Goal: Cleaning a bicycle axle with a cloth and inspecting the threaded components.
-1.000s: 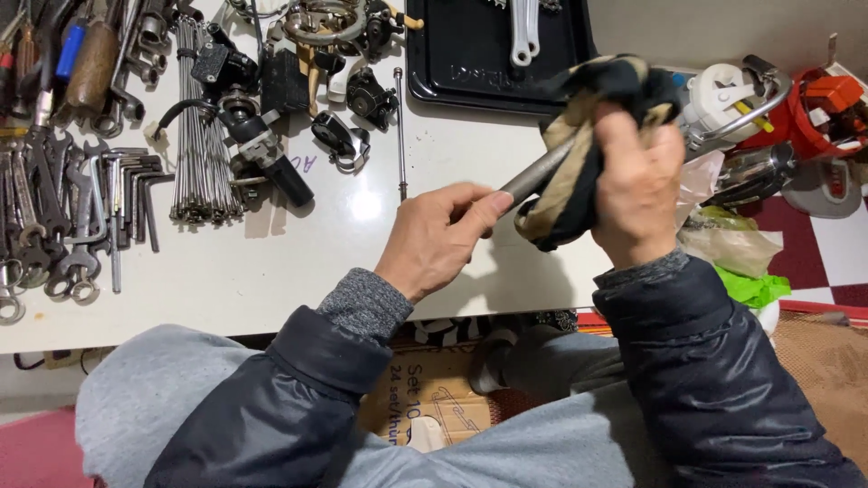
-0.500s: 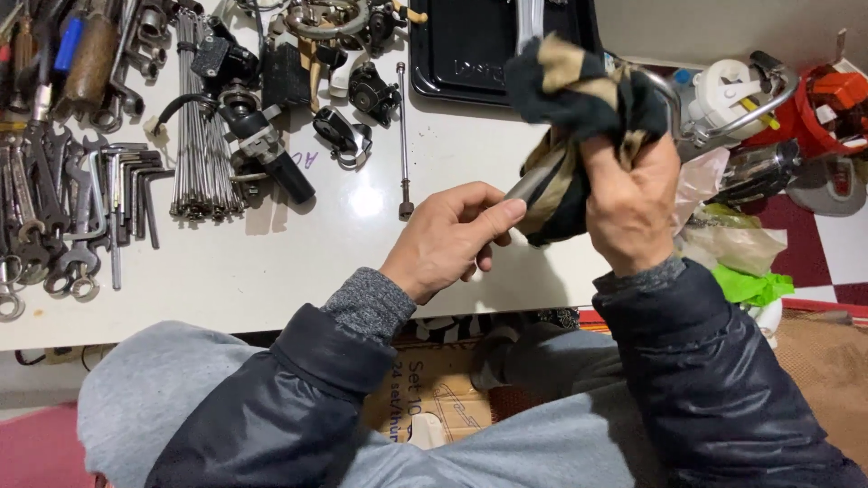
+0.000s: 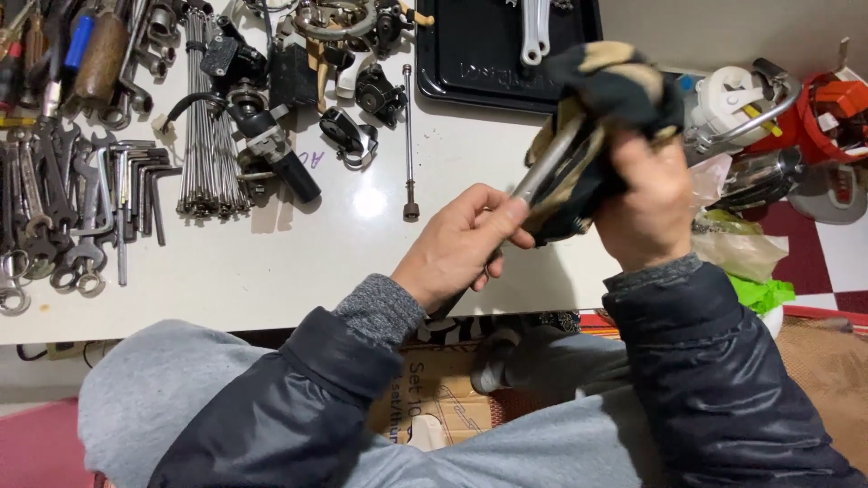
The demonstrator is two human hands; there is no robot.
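The left hand (image 3: pixel 457 244) has its grip closed on the lower end of a metal rod (image 3: pixel 541 172), held above the white worktop (image 3: pixel 316 262). The right hand (image 3: pixel 644 201) clutches a dark rag (image 3: pixel 606 99) wrapped round the rod's upper part, hiding it. Wrenches (image 3: pixel 45 208), spokes (image 3: pixel 210 154) and a black tray (image 3: pixel 479 54) lie behind.

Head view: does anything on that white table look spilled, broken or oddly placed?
Nothing stands out. The left hand holds a metal rod while the right hand grips a dark rag around it. Wrenches and spokes lie sorted on the table.
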